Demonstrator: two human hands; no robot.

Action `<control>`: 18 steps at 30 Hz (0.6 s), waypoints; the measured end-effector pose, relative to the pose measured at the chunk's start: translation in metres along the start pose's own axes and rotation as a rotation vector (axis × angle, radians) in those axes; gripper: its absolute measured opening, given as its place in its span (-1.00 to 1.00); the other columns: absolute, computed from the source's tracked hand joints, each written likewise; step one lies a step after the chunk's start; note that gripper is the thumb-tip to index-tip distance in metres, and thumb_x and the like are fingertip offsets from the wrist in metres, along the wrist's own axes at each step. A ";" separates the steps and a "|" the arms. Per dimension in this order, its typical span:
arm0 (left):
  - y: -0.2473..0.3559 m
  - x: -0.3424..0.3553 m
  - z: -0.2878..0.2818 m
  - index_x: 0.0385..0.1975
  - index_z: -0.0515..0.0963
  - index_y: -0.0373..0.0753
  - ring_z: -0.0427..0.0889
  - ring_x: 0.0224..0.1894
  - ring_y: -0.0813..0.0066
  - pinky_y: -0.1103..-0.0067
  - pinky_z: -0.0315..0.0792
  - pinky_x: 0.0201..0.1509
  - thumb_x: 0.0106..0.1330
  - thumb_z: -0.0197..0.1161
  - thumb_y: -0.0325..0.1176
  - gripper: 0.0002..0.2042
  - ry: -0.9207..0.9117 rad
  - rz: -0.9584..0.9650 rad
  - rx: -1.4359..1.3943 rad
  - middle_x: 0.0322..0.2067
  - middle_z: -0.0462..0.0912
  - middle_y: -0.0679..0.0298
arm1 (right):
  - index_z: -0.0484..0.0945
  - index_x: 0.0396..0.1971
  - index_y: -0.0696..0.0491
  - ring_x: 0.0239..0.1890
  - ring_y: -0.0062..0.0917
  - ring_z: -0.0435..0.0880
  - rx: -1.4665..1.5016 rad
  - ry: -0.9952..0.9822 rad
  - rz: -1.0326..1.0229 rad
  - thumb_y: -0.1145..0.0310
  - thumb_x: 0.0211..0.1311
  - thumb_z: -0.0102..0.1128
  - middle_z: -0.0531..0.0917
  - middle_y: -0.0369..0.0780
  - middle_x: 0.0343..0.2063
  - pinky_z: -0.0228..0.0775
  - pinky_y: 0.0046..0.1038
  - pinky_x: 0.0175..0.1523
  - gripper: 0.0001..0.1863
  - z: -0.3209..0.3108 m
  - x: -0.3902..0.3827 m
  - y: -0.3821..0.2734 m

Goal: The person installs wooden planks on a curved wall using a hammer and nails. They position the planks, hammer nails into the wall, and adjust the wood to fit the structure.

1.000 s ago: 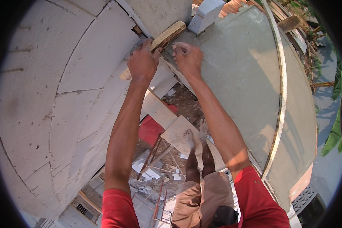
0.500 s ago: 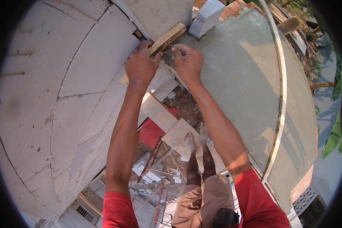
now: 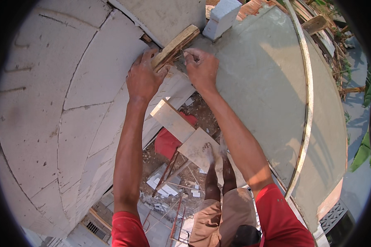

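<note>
My left hand grips the lower end of a short, rough piece of wood, with its fingers on one side and its thumb on the other. The wood lies tilted at the corner where the pale block wall meets a grey upright panel. Just right of the wood, my right hand is closed, with thumb and forefinger pinched together. Thin strands or splinters show between the wood and these fingertips. Whatever the pinch holds is too small to make out.
A smooth grey cement slab spreads to the right, edged by a long pale strip. A whitish block stands on its far end. Far below, my bare feet rest on boards over rubble-strewn ground, near red metal scaffolding.
My left hand has slid left and nearer along the wood, baring more of its lower end. My right hand stays pinched near the same place. The view has shifted slightly.
</note>
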State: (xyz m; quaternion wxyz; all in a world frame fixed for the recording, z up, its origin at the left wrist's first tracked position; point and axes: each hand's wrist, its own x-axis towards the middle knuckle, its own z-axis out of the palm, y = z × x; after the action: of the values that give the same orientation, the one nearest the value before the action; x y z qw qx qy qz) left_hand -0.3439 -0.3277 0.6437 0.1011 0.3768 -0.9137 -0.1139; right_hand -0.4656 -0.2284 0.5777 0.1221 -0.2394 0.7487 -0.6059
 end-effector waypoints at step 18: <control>0.024 0.004 -0.048 0.14 0.53 -0.13 0.73 -0.13 -0.10 0.09 0.55 -0.01 0.40 0.25 0.08 -0.51 -0.215 -0.060 0.113 -0.17 0.75 -0.02 | 0.74 -0.12 0.22 -0.50 -0.61 0.65 0.055 -0.112 0.003 0.41 0.35 0.30 0.72 -0.22 -0.53 0.49 -0.49 -0.33 -0.78 -0.034 0.000 -0.040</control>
State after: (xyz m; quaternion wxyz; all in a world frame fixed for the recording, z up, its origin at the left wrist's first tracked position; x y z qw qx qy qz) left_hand -0.3499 -0.3207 0.6963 -0.0225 0.3945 -0.9126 -0.1049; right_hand -0.4734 -0.2060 0.6242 0.1713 -0.2684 0.7241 -0.6117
